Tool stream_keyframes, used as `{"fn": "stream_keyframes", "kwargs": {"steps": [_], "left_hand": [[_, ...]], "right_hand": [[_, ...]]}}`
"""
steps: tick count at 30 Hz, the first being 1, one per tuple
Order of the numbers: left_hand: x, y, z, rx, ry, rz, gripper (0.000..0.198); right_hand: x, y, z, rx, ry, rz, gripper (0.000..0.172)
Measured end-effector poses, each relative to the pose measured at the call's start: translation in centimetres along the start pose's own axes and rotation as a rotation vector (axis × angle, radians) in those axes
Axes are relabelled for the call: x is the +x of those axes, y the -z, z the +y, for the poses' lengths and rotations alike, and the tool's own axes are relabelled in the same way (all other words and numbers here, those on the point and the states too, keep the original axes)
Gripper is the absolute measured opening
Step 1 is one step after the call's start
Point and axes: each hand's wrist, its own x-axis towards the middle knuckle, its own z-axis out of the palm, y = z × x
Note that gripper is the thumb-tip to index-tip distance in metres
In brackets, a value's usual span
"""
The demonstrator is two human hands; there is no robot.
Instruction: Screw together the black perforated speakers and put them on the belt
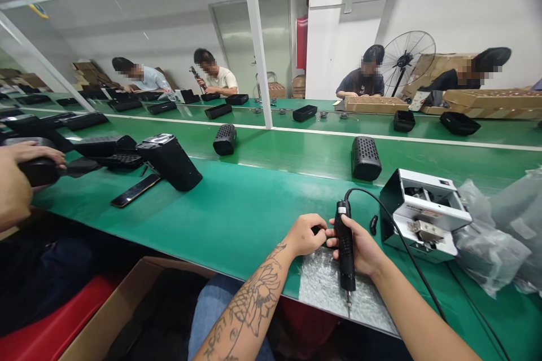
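My right hand (359, 248) is wrapped round a black electric screwdriver (345, 248), held upright with its bit pointing down over a bubble-wrap sheet (322, 287) at the table's near edge. A black cable (381, 208) runs from the tool's top toward the right. My left hand (305, 234) is closed in a pinch beside the tool, its fingertips on a small dark part I cannot make out.
A white screw feeder (423, 214) stands to the right, next to clear plastic bags (499, 231). Black speaker housings (365, 158) (224, 139) lie on the green conveyor table (237, 208). A co-worker's hand (17, 175) holds a black part at left, near a phone (135, 190). Several people work at the far side.
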Motion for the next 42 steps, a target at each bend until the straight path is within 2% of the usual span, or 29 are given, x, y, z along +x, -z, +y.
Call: {"fn": "stream_keyframes", "kwargs": {"steps": [42], "left_hand": [[-0.04,0.16,0.19,0.005,0.027,-0.025,0.018]], "right_hand": [[0.17,0.25,0.14,0.007,0.01,-0.007,0.034]]}}
